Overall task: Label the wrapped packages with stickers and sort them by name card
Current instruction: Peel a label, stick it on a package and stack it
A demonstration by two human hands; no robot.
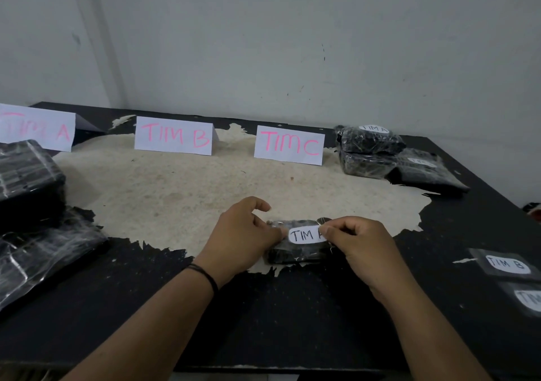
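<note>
A small black wrapped package (295, 253) lies on the table near the middle front. A white oval sticker (304, 235) reading "TIM" and a hidden letter sits on top of it. My right hand (360, 246) pinches the sticker's right end. My left hand (246, 234) rests against the package's left side, fingertips at the sticker's left end. Folded name cards stand at the back: "TIM A" (38, 130), "TIM B" (174, 136), "TIM C" (289, 145).
Wrapped black packages (371, 152) are stacked at the back right, the top one labelled "TIM A". More wrapped packages (32, 210) lie at the left. Loose stickers (508, 265) lie at the right edge. The table top (175, 193) is worn pale in the middle.
</note>
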